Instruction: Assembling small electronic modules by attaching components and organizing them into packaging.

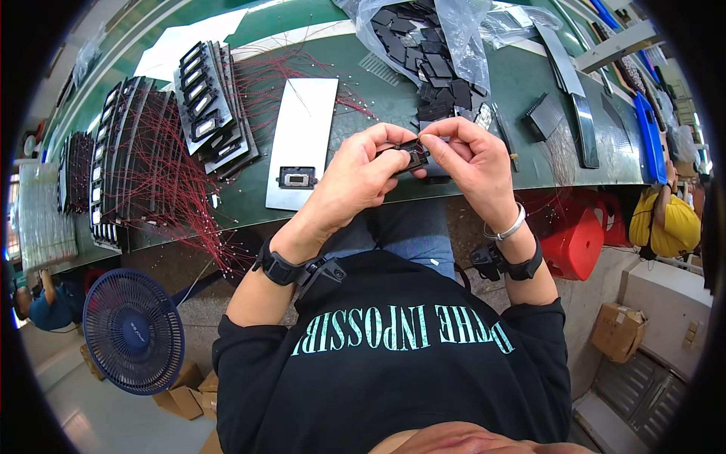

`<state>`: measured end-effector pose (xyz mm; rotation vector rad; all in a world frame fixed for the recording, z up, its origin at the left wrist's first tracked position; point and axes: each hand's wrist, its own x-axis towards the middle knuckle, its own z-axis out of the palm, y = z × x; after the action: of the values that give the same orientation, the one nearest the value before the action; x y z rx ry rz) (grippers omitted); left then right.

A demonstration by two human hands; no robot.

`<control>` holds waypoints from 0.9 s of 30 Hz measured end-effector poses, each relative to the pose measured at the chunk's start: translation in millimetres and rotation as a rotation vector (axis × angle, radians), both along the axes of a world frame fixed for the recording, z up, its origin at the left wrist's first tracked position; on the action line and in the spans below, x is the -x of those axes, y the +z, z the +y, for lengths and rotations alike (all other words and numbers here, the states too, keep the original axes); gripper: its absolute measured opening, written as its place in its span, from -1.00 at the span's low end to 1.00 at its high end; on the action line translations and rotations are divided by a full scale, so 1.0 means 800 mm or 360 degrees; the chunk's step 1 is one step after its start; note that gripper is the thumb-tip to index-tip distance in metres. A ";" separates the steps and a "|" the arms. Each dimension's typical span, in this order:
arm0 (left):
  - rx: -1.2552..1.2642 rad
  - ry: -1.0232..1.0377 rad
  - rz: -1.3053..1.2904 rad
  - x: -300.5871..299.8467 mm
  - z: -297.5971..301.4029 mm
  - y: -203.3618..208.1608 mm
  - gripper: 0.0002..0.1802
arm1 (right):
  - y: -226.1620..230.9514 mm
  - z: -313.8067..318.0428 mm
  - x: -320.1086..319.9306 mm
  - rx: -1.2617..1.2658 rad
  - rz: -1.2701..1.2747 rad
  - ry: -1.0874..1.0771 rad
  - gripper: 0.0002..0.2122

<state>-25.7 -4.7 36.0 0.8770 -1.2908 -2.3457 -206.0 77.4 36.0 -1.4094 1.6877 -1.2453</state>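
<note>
My left hand (361, 168) is closed around a small black plastic housing (416, 160), held over the near edge of the green table. Thumb and index finger of my right hand (475, 165) are pinched together at the housing's upper right edge; what lies between those fingertips is too small to make out. My fingers cover much of the housing. Left of my hands, a white board (304, 125) lies on the table. On its near end rests a black rectangular frame with a pale oblong centre (296, 178), resembling a small speaker.
Stacked strips of black frames (128, 151) with tangled red wires (200, 227) fill the left. Black plastic pieces (442, 68) spill from a clear bag (370, 26) beyond my hands. A red stool (576, 238) and blue fan (134, 331) flank me; people sit at both sides.
</note>
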 end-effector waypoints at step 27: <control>0.0368 0.0114 -0.0142 0.010 0.008 -0.035 -0.84 | -0.012 0.009 0.001 0.0196 0.0313 0.0115 -0.93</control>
<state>-33.6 2.0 8.1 0.9444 -1.5038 -2.0723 -207.1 84.2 26.7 -1.7003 1.6949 -1.2221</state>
